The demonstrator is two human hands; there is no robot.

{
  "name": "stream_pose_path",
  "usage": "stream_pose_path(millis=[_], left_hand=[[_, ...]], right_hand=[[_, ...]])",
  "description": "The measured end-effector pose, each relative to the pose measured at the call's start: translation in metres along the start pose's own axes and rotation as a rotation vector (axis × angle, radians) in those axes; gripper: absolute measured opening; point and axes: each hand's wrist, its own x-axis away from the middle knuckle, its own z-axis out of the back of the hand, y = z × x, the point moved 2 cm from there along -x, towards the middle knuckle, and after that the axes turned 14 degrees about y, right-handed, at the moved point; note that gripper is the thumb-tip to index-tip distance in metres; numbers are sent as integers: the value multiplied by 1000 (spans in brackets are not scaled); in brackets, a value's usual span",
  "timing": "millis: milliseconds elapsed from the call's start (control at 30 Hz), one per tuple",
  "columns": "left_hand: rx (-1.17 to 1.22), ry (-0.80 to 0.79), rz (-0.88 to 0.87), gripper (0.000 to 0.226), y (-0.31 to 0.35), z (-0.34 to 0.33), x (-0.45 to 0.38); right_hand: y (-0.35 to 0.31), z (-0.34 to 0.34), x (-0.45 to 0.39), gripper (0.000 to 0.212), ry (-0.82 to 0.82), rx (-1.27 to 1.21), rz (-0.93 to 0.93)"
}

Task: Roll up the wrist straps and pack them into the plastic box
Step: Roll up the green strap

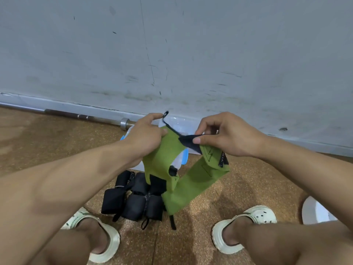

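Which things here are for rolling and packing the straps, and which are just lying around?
For the job:
- long green fabric wrist strap, held by the left hand and right hand
- pile of black fabric wrist straps on the floor
- clear plastic box with blue clips, mostly hidden behind the hands

Just lying about:
- silver metal barbell by the wall
- white round object at the right
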Motion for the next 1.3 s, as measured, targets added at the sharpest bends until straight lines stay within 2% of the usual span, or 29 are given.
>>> stream_pose_path(millis=[67, 133, 233, 333, 433, 533, 633, 733, 833, 900, 967, 1033, 1100, 1133, 1200, 1233, 1300], left_hand=[[76, 130, 55, 46, -4, 12, -12], [145, 186, 59, 57, -3, 24, -22], [242, 53, 32, 70, -5, 28, -29], [287, -124, -9, 40, -1, 18, -17], [341, -185, -26, 14, 6, 9, -6], [393, -196, -31, 9, 13, 3, -2], [398, -199, -20, 21, 17, -1, -1], [376, -259, -8, 35, 17, -2, -2], [261, -457, 17, 60, 8, -4, 1], [48, -596, -11, 55, -7, -10, 6], [-122, -638, -25, 47, -22, -12, 7], [-171, -600, 21, 43, -26, -6, 4], [-134, -501, 61, 42, -22, 3, -2], [-99, -431, 60, 41, -19, 7, -5], [-43, -287, 15, 35, -11, 13, -7], [-44, -228, -25, 32, -7, 15, -7], [-77, -174, -89, 29, -3, 16, -6]], right_hand=[[0, 10, -1, 10, 2, -12, 7], [8, 20, -1, 13, 21, -88, -62], [17, 27, 1, 20, 60, -147, -163], [14, 17, 4, 30, 95, -186, -229], [2, 1, 5, 26, 140, -291, -247], [-3, -7, 0, 23, 231, -380, -324], [-5, -8, -4, 31, 222, -379, -412], [-7, -5, -8, 18, 209, -454, -423], [-6, 3, -17, 29, 263, -726, -461], [-3, 10, -24, 32, 302, -893, -504], [6, 19, -30, 32, 381, -991, -540], [26, 29, -33, 31, 535, -936, -586], [52, 38, -30, 38, 668, -750, -648], [63, 42, -26, 45, 677, -620, -671], [75, 45, -18, 49, 577, -296, -628], [76, 44, -16, 45, 464, -136, -572], [62, 33, -12, 33, 121, 42, -473]])
